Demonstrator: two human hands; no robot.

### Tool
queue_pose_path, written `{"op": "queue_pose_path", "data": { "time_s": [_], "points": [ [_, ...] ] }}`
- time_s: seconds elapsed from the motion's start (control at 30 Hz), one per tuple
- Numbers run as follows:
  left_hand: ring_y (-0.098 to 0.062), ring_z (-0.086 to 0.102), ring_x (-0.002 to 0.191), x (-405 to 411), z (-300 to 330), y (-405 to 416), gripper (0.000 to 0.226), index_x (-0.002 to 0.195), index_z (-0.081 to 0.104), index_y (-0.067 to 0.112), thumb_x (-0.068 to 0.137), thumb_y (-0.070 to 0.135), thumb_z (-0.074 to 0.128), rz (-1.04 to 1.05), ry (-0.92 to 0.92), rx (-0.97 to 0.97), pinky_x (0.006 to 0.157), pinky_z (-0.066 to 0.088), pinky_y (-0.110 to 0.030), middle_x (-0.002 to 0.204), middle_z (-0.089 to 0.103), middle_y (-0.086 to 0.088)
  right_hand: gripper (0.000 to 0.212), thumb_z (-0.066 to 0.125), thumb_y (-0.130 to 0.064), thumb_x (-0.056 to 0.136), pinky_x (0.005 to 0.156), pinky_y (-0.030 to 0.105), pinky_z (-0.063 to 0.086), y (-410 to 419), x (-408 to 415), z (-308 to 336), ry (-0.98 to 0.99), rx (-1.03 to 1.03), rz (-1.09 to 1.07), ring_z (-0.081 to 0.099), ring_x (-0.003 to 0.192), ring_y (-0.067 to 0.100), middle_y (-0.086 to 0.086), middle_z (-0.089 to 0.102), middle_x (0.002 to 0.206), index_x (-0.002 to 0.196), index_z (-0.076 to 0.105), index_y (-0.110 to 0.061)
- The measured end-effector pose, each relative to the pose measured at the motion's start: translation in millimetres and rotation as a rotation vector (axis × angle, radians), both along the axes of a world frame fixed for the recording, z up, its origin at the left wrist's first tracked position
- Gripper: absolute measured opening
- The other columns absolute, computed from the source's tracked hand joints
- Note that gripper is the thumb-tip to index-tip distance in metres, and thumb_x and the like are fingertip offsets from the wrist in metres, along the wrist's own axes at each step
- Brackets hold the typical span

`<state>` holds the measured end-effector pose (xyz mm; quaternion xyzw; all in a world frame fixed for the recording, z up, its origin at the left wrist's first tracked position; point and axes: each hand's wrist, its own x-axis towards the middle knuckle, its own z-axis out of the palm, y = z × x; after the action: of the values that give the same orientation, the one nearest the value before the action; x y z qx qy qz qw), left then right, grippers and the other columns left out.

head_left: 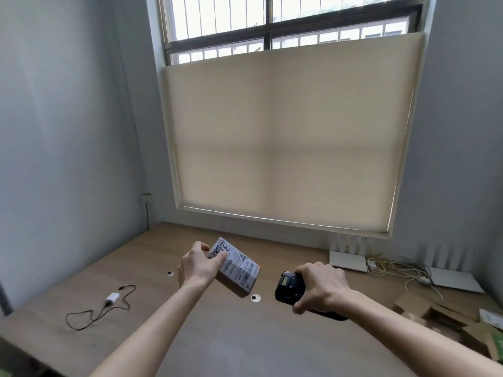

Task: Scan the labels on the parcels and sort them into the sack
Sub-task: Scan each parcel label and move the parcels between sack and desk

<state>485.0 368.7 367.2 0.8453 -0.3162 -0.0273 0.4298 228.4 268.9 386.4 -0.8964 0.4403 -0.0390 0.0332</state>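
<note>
A small grey plastic-wrapped parcel with a white printed label was held above the middle of the brown wooden table, the left hand pinching its near end. Just beside it, the right hand gripped a black handheld scanner, fingers curled around it. The scan looked underway; more cardboard parcels waited at the table's right edge, and no sack was visible.
</note>
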Motion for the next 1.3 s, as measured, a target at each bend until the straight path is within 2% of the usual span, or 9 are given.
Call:
{"op": "queue_pose_path", "data": {
  "time_s": [0.13,0.23,0.4,0.5,0.6,0.83,1.07,1.17,1.3],
  "points": [
    [-0.025,0.069,0.094,14.8,-16.9,24.5,0.068,0.126,0.056,0.036,0.066,0.064,0.072,-0.022,0.246,-0.097,0.071,0.063,-0.042,0.109,0.07,-0.004,0.059,0.081,-0.061,0.054,0.073,0.028,0.053,4.0,21.1,-15.4,-0.211,0.253,0.03,0.067,0.087,0.012,-0.013,0.071,0.092,0.105,0.068,-0.035],
    [-0.027,0.07,0.091,27.2,-33.3,55.1,0.056,0.131,0.055,0.035,0.08,0.041,0.078,0.016,0.495,-0.231,0.06,0.064,-0.044,0.108,0.067,-0.007,0.05,0.087,-0.055,0.056,0.075,0.027,0.058,17.9,51.9,-31.0,-0.429,0.533,0.121,0.071,0.081,0.007,-0.011,0.075,0.085,0.098,0.073,-0.033],
    [-0.039,0.07,0.098,50.5,-50.1,116.9,0.044,0.124,0.058,0.036,0.086,0.029,0.078,0.084,0.712,-0.337,0.067,0.063,-0.051,0.11,0.067,-0.014,0.038,0.092,-0.04,0.063,0.072,0.022,0.054,64.9,116.3,-53.2,-0.581,0.808,0.259,0.068,0.072,0.006,-0.012,0.072,0.074,0.095,0.079,-0.024],
    [-0.038,0.074,0.091,79.4,-54.2,162.1,0.043,0.119,0.058,0.038,0.083,0.033,0.08,0.1,0.713,-0.305,0.069,0.063,-0.048,0.107,0.071,-0.014,0.029,0.091,-0.025,0.074,0.063,0.01,0.047,97.0,157.9,-53.1,-0.609,0.883,0.34,0.064,0.065,-0.002,-0.016,0.071,0.071,0.099,0.078,-0.02],
    [-0.026,0.071,0.094,114.2,-57.0,217.3,0.043,0.114,0.057,0.038,0.079,0.04,0.082,0.134,0.671,-0.261,0.072,0.062,-0.041,0.108,0.071,-0.008,0.034,0.092,-0.024,0.073,0.064,0.011,0.048,130.9,204.9,-52.1,-0.608,0.896,0.399,0.065,0.066,-0.001,-0.016,0.072,0.072,0.104,0.078,-0.019],
    [-0.033,0.071,0.085,202.0,-63.0,364.4,0.057,0.108,0.049,0.001,0.072,0.02,0.09,0.236,0.682,-0.348,0.076,0.061,-0.057,0.107,0.066,-0.023,0.027,0.09,-0.024,0.076,0.063,0.018,0.054,239.4,337.5,-45.2,-0.549,0.909,0.562,0.071,0.069,0.006,-0.006,0.077,0.079,0.1,0.079,-0.023],
    [-0.025,0.07,0.093,265.2,-85.0,517.1,0.043,0.123,0.066,0.019,0.083,0.008,0.079,0.265,0.627,-0.306,0.069,0.062,-0.03,0.118,0.067,-0.02,0.03,0.093,-0.022,0.073,0.061,0.018,0.054,371.4,453.8,-69.7,-0.448,0.99,0.718,0.073,0.067,0.006,-0.009,0.076,0.073,0.098,0.078,-0.017],
    [-0.035,0.07,0.102,290.5,-99.6,573.8,0.031,0.113,0.071,0.02,0.084,0.011,0.079,0.415,0.611,-0.332,0.088,0.06,-0.046,0.114,0.07,-0.019,0.036,0.096,-0.025,0.067,0.069,0.024,0.06,418.6,499.6,-83.1,-0.386,0.998,0.79,0.076,0.074,0.01,-0.006,0.08,0.082,0.098,0.079,-0.019],
    [-0.027,0.072,0.096,328.9,-127.9,633.4,0.035,0.116,0.067,0.024,0.084,0.014,0.08,0.587,0.587,-0.328,0.082,0.062,-0.046,0.111,0.07,-0.009,0.052,0.099,-0.036,0.059,0.081,0.034,0.064,466.1,563.9,-105.8,-0.302,1.044,0.813,0.078,0.081,0.014,-0.005,0.081,0.09,0.104,0.078,-0.023]
  ]
}}
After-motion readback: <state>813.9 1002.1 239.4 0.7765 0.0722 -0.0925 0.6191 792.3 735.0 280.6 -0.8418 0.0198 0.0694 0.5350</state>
